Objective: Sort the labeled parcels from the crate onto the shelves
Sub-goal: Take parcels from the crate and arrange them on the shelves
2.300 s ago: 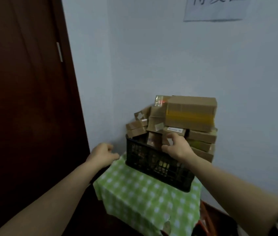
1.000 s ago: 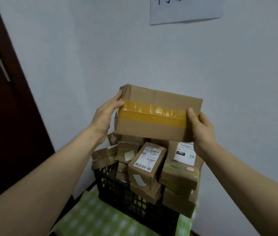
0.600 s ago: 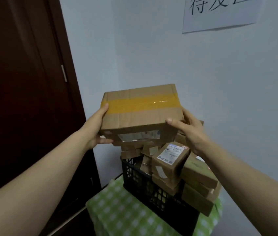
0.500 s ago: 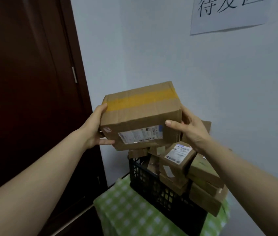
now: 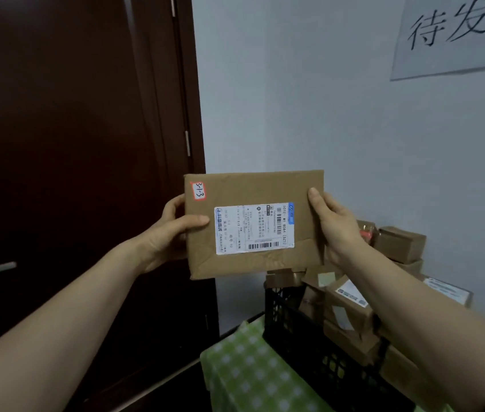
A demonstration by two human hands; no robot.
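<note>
I hold a large brown cardboard parcel up in front of me with its labeled face toward the camera. It carries a white shipping label and a small red-edged sticker reading 3-1-3 at its top left corner. My left hand grips the parcel's left edge, thumb across the front. My right hand grips the right edge, thumb on the front. Below and to the right stands the black plastic crate, piled with several smaller brown labeled parcels.
The crate sits on a surface covered with a green checked cloth. A dark wooden door with a metal handle fills the left. A pale wall with a paper sign is behind. No shelves are in view.
The parcel has been lifted off the crate's pile with both hands and tipped until its labeled face points at me. My view has swung to the left, toward the door.
</note>
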